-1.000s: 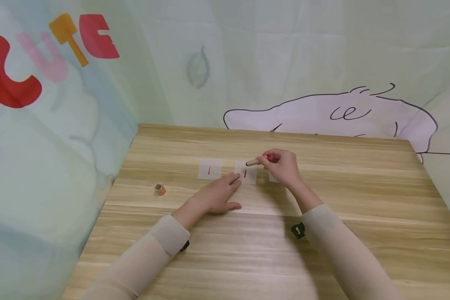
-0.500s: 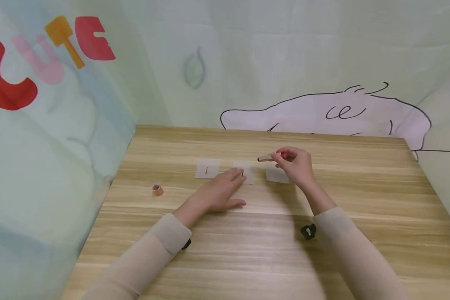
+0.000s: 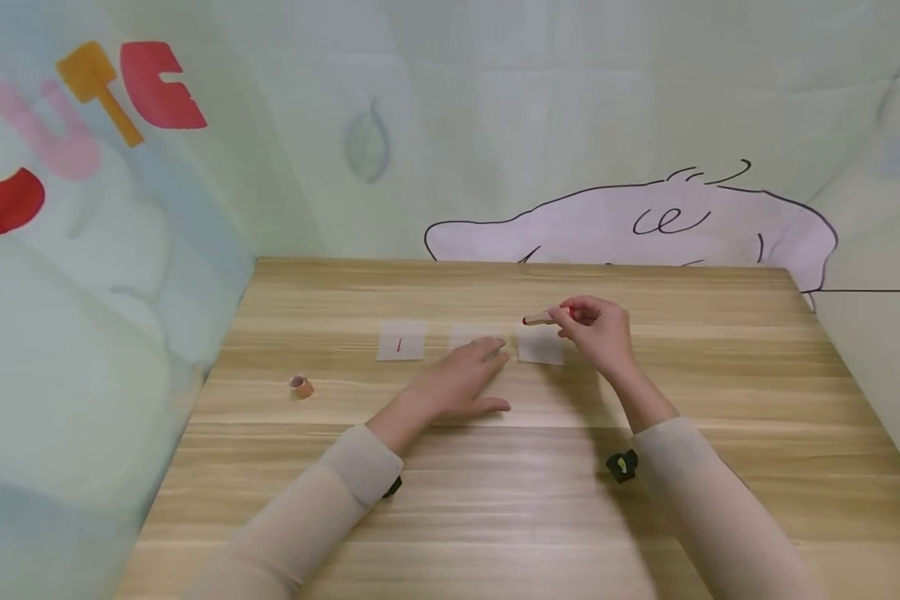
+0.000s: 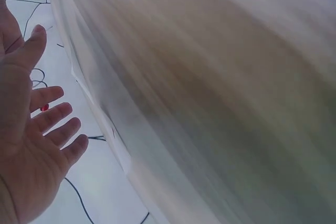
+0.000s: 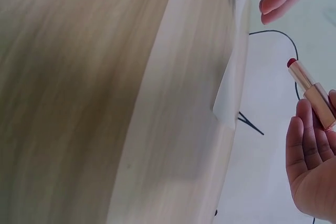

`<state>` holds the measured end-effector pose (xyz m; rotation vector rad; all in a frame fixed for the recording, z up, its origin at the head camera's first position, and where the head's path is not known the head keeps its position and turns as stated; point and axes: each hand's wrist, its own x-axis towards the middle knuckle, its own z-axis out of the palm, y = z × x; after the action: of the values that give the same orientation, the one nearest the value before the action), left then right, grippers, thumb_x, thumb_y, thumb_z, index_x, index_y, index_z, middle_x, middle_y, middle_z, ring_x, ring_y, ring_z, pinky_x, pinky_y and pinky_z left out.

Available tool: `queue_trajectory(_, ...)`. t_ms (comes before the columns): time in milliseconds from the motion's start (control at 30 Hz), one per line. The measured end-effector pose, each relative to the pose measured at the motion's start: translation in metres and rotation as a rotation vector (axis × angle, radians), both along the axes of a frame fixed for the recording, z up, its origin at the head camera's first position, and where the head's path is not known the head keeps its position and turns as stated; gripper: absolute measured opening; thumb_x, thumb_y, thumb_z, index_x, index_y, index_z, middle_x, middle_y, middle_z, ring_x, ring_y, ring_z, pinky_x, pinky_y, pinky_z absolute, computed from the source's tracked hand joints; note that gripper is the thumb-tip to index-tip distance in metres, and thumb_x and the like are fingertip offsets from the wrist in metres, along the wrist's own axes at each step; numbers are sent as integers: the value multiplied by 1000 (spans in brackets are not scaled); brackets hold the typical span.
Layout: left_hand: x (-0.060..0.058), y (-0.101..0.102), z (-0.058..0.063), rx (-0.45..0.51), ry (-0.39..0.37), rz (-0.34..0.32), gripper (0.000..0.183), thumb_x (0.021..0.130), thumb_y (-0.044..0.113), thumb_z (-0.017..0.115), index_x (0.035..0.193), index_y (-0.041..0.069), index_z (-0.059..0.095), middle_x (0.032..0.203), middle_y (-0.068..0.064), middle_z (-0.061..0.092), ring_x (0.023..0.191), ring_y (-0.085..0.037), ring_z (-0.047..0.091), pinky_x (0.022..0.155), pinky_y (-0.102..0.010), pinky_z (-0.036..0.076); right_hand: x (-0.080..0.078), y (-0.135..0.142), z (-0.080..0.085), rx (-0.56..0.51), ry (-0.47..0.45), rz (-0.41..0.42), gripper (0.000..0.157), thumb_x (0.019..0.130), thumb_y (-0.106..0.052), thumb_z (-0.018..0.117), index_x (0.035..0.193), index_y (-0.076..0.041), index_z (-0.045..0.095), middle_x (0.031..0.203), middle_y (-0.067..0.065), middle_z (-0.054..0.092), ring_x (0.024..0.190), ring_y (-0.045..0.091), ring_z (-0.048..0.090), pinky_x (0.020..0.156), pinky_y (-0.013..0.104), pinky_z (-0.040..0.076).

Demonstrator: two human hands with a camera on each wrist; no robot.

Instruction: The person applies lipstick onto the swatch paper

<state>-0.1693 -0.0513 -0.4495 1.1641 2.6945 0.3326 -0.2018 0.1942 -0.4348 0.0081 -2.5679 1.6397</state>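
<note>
My right hand [image 3: 598, 335] holds an uncapped lipstick [image 3: 538, 318] by its base, the red tip pointing left above the right-hand white paper square [image 3: 540, 347]. In the right wrist view the lipstick's gold tube [image 5: 318, 100] lies in the fingers. My left hand [image 3: 453, 385] stretches over the middle paper square [image 3: 462, 335] with fingers extended, holding nothing. It hides most of that square. In the left wrist view the left hand [image 4: 37, 145] has its fingers spread. A third paper square [image 3: 387, 348] at the left bears a short red stroke.
A copper-coloured, hollow lipstick cap [image 3: 302, 387] stands at the left of the wooden table [image 3: 495, 508]. Printed cloth [image 3: 285, 150] hangs along the back and left edges. Black wrist cameras [image 3: 622, 466] show under the sleeves.
My right hand has moved right with the lipstick, from the middle paper to above the right one. My left hand has shifted right, covering the middle paper's red stroke. The head view has turned slightly.
</note>
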Motion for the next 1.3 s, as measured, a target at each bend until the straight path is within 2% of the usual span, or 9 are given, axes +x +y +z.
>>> queue_trajectory(133,-3,12,-3,-6,13,-26,78,95,53,65,149,0,47,158,-19,36,147,-32,33,122,-40,25,1,6,-1,-9,8,-8,30,90,-23,79,99,5,73,83,14,71,66,25,72,55,19,56)
queue_trajectory(233,-4,17,-4,-21,11,-37,80,95,54,65,149,0,46,159,-19,35,148,-32,32,123,-40,24,1,9,-3,-19,16,-11,31,90,-22,79,98,7,73,81,13,71,61,12,69,55,19,56)
queue_trajectory(500,-6,25,-7,-48,-3,-37,81,95,55,64,151,0,43,161,-17,32,150,-31,28,124,-37,21,4,17,-5,-13,23,-19,28,91,-18,79,97,9,72,80,13,70,61,13,70,62,33,62)
queue_trajectory(833,-10,35,-10,-89,3,-50,84,94,58,63,151,0,43,161,-17,32,150,-30,28,123,-37,22,4,25,-11,5,6,-23,30,91,-21,78,98,8,72,81,15,71,62,11,69,57,18,56)
queue_trajectory(1300,-14,43,-15,-151,-3,-69,90,93,64,60,152,-1,41,162,-17,32,149,-32,30,123,-38,23,1,29,-14,21,15,-19,29,91,-21,78,97,6,73,80,13,70,63,15,70,55,18,55)
